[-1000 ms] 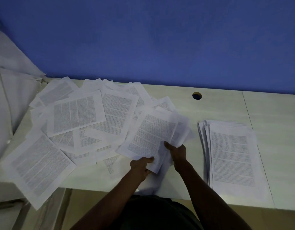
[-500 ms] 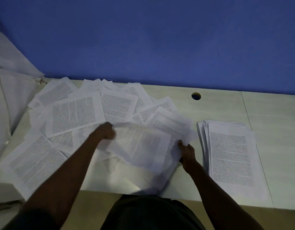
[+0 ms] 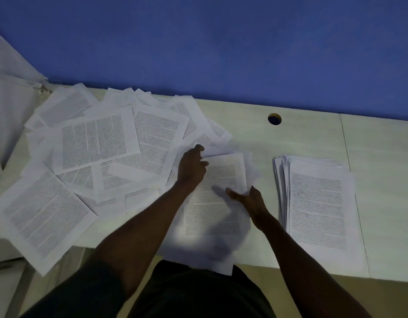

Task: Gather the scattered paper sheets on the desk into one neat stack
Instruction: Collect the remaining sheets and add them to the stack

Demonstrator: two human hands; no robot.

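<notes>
Between my two hands lies a small bundle of printed sheets (image 3: 215,200), its near end hanging past the desk's front edge toward my lap. My left hand (image 3: 192,167) sits at the bundle's far left corner with the fingers curled; they seem to pinch the top sheet's edge, though the blur keeps me from being sure. My right hand (image 3: 249,198) rests at the bundle's right edge, palm turned up, fingers loosely spread and partly under the paper, gripping nothing that I can make out. Out past my left hand the scattered sheets (image 3: 97,143) overlap in a wide mess, one (image 3: 41,216) jutting over the desk's near edge. Just beyond my right hand sits the gathered stack (image 3: 317,203), its left edges fanned. The pale desk (image 3: 382,180) carries a round cable hole (image 3: 274,119) beyond my right hand, below a blue wall (image 3: 221,47).
</notes>
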